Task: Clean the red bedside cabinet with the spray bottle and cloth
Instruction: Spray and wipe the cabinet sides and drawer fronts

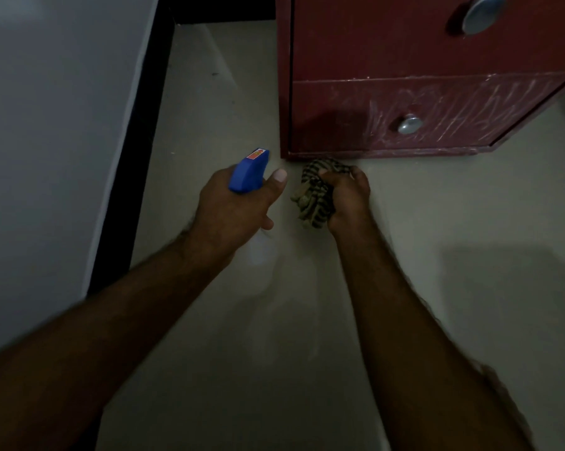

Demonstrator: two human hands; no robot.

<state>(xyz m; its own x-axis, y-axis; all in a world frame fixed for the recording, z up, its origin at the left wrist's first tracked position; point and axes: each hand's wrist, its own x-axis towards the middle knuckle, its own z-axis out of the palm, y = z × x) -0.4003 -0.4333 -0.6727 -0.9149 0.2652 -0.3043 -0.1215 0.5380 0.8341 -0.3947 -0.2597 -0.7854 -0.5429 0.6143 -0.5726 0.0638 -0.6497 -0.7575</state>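
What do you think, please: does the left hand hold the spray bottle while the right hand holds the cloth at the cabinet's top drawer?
No: in the head view the right hand holds the cloth at the bottom edge of the cabinet; the left hand holds the spray bottle.

The spray bottle [249, 170] lies left of the cloth [313, 196], both just before the cabinet's [372, 53] lower left corner.

The cabinet [404, 60] blocks the floor's far right, and the wall [46, 125] closes the left. Between them a strip of floor [209, 92] runs back; the near floor lies open.
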